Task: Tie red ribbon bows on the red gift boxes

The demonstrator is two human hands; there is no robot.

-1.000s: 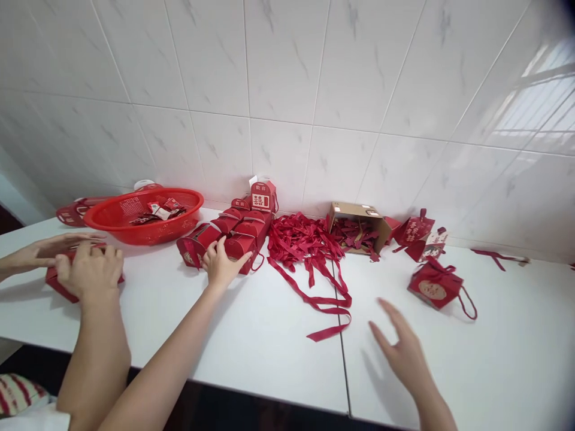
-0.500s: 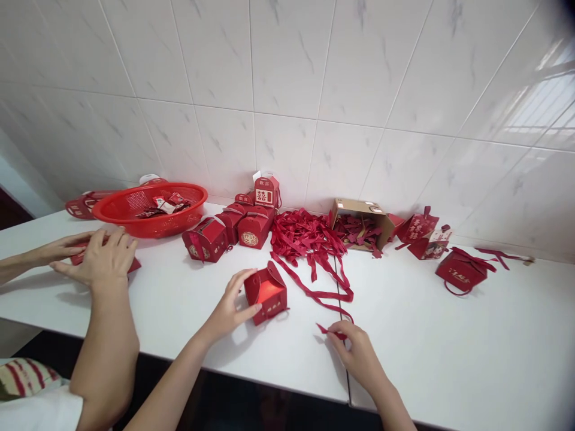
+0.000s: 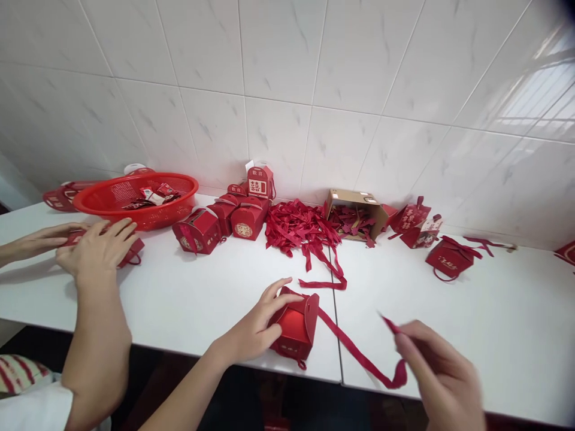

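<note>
A small red gift box with its top flaps partly raised stands near the table's front edge. My left hand grips it from the left, fingers over the top and thumb against the side. To the right, my right hand is slightly blurred and pinches the pointed end of a dark red ribbon. That ribbon droops onto the table and runs back behind the box, where its far end is hidden.
A red ribbon heap lies by the wall, beside a cardboard box of red pieces. Several closed gift boxes stand left of it, another box right. A co-worker's hands hold a red box before a red basket.
My left hand and the gift box have moved right and nearer the table's front edge. My right hand has carried the ribbon end right and toward me, drawing the strip from the heap.
</note>
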